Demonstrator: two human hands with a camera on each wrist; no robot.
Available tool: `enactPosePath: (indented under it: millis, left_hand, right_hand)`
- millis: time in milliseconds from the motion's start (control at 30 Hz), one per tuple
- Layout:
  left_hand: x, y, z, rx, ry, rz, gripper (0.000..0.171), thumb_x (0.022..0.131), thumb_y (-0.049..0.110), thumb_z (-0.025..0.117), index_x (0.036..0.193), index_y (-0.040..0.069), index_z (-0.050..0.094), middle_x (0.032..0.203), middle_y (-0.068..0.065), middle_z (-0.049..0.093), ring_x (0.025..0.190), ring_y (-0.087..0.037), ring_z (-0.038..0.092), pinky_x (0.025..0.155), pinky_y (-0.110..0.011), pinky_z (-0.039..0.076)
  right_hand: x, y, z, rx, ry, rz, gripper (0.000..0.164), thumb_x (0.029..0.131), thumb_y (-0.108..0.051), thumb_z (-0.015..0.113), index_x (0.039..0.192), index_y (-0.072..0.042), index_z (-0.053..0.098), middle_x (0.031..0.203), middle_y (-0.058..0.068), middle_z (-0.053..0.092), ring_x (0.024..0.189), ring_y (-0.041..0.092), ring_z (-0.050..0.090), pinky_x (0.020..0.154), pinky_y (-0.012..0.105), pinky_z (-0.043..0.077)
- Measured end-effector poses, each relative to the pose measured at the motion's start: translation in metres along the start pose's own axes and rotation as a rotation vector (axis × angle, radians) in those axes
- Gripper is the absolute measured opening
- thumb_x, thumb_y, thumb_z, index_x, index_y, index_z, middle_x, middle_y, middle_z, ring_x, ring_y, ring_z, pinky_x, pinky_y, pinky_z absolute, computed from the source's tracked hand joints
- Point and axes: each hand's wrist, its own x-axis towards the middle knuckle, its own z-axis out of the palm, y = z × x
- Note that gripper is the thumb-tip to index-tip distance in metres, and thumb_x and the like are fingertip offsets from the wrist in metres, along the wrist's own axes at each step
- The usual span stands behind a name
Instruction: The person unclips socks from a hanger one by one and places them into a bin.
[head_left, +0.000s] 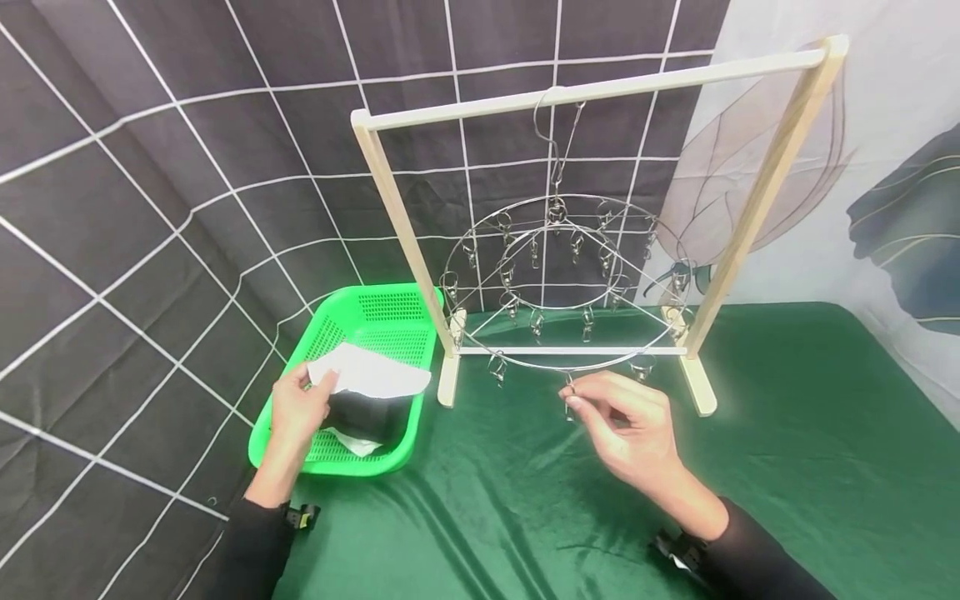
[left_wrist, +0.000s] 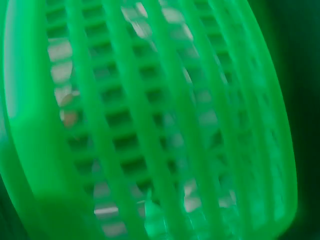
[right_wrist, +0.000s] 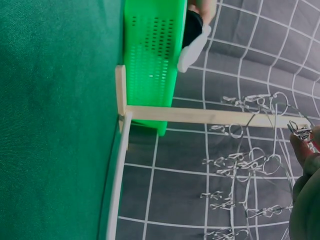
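Observation:
In the head view my left hand (head_left: 296,408) pinches the edge of a white cloth (head_left: 371,372) above the green basket (head_left: 412,429). Its exact kind does not show. Under it, inside the basket, lies a black cloth (head_left: 367,417) with another white piece below. My right hand (head_left: 633,427) pinches a metal clip (head_left: 569,407) at the front of a round wire hanger (head_left: 525,363). The right wrist view also has that clip (right_wrist: 300,131) between finger and thumb. Only the basket's slotted wall (left_wrist: 145,100) fills the left wrist view, so the left hand is hidden there.
A pale wooden rack (head_left: 480,109) carries the hanger by its hook from the top bar. Several other clips dangle from the two rings. Green cloth (head_left: 480,517) covers the table, and a dark gridded backdrop (head_left: 187,167) stands behind.

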Motion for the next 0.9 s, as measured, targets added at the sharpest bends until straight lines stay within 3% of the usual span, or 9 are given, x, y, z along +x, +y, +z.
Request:
enactPosePath:
  millis: [100, 200, 367, 533, 700, 800, 900]
  left_hand:
    - [0.004, -0.005, -0.009, 0.145, -0.037, -0.007, 0.028, 0.088, 0.031, 0.068, 0.102, 0.007, 0.063, 0.078, 0.004, 0.067, 0.045, -0.006, 0.047, 0.043, -0.023, 0.040]
    - [0.007, -0.008, -0.016, 0.245, -0.059, 0.003, 0.034, 0.089, 0.033, 0.066, 0.108, 0.005, 0.065, 0.087, -0.004, 0.072, 0.050, -0.007, 0.053, 0.047, -0.023, 0.043]
    - [0.011, -0.010, -0.024, 0.336, -0.056, -0.002, 0.045, 0.090, 0.033, 0.065, 0.123, 0.003, 0.061, 0.106, -0.015, 0.070, 0.072, -0.009, 0.063, 0.056, -0.021, 0.048]
    - [0.012, -0.008, -0.029, 0.434, -0.027, 0.035, 0.048, 0.091, 0.035, 0.062, 0.125, 0.001, 0.058, 0.112, -0.018, 0.066, 0.096, -0.024, 0.065, 0.070, -0.026, 0.047]
    - [0.005, -0.007, -0.028, 0.569, 0.097, 0.197, 0.039, 0.091, 0.036, 0.059, 0.116, 0.006, 0.063, 0.105, -0.015, 0.067, 0.091, -0.030, 0.065, 0.075, -0.042, 0.046]
    - [-0.008, 0.001, -0.023, 0.594, 0.202, 0.349, 0.031, 0.090, 0.030, 0.060, 0.110, 0.007, 0.065, 0.098, -0.011, 0.066, 0.084, -0.028, 0.064, 0.073, -0.047, 0.045]
    - [-0.027, 0.020, -0.014, 0.581, 0.283, 0.530, 0.024, 0.088, 0.024, 0.062, 0.105, 0.007, 0.066, 0.092, -0.008, 0.065, 0.080, -0.026, 0.063, 0.068, -0.047, 0.044]
  right_hand:
    - [0.000, 0.001, -0.001, -0.007, -0.001, -0.008, 0.018, 0.070, 0.015, 0.071, 0.082, 0.002, 0.071, 0.078, 0.013, 0.068, 0.054, 0.005, 0.043, 0.046, 0.013, 0.031]
    - [0.000, 0.001, -0.002, -0.020, -0.002, -0.015, 0.017, 0.070, 0.014, 0.071, 0.082, 0.002, 0.071, 0.078, 0.013, 0.069, 0.053, 0.004, 0.043, 0.045, 0.013, 0.030]
    - [0.001, 0.000, -0.002, -0.024, -0.016, -0.019, 0.017, 0.071, 0.013, 0.071, 0.083, 0.002, 0.071, 0.079, 0.013, 0.069, 0.053, 0.004, 0.043, 0.044, 0.014, 0.031]
    - [0.001, 0.000, 0.001, -0.045, -0.036, -0.008, 0.019, 0.071, 0.013, 0.071, 0.085, 0.001, 0.071, 0.080, 0.011, 0.069, 0.053, 0.004, 0.042, 0.046, 0.013, 0.031]
    - [-0.001, -0.005, 0.001, -0.116, -0.046, 0.047, 0.020, 0.071, 0.009, 0.072, 0.089, -0.001, 0.070, 0.078, 0.006, 0.068, 0.050, 0.002, 0.038, 0.046, 0.011, 0.028]
    - [-0.003, -0.008, -0.001, -0.161, -0.045, 0.079, 0.023, 0.072, 0.006, 0.073, 0.094, 0.000, 0.069, 0.074, 0.001, 0.066, 0.048, 0.002, 0.038, 0.046, 0.010, 0.027]
    - [-0.004, -0.012, -0.005, -0.190, -0.051, 0.110, 0.028, 0.072, 0.005, 0.074, 0.098, 0.002, 0.067, 0.078, 0.004, 0.068, 0.047, 0.000, 0.038, 0.045, 0.010, 0.028]
